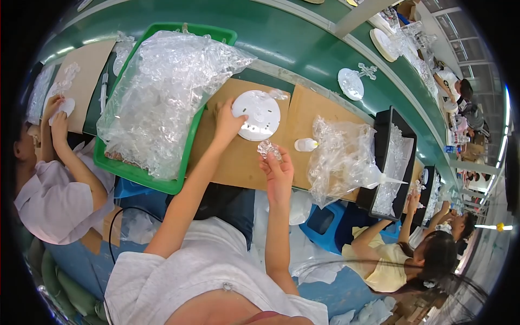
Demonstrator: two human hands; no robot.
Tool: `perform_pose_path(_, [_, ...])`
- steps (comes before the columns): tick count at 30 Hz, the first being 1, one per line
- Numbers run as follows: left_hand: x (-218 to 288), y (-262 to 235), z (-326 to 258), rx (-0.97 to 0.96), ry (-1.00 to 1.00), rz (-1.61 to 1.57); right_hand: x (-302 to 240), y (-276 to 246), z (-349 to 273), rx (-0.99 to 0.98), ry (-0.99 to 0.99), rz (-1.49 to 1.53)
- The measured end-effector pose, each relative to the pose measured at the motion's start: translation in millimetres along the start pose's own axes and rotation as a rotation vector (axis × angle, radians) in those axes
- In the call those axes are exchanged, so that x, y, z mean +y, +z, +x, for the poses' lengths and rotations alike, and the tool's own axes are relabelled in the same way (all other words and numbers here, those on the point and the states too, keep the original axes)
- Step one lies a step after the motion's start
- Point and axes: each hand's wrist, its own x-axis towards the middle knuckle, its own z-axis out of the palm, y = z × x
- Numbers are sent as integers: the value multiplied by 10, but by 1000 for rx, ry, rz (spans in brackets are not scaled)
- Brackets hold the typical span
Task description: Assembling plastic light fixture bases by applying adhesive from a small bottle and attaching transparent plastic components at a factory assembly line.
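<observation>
My left hand (227, 122) rests on the rim of a white round plastic disc (259, 116) lying on a brown cardboard sheet (233, 157). My right hand (278, 172) holds a small clear crystal-like plastic piece (269, 149) in its fingertips, just below the disc. A small white glue bottle (305, 144) lies on the cardboard to the right of that piece.
A green tray (142, 174) with a big clear bag of transparent pieces (162, 92) stands to my left. A crumpled clear bag (341, 157) and a black bin (401, 157) of clear pieces lie at right. Other people work on both sides. A second white disc (351, 83) lies on the green table.
</observation>
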Motion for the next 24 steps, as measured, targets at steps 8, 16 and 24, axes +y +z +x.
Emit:
perform_pose_path(8, [488,-277,-822,-170,-254,-1100,-179,353,-8,103,-145,-274])
perform_pose_path(16, [760,-555,-1210,-229,-76,-1046,-407,458,-171,168,-249,-357])
perform_pose_path(24, [822,-690,-1233,-287,23,-958,-455,589,-273,196,-330,-439])
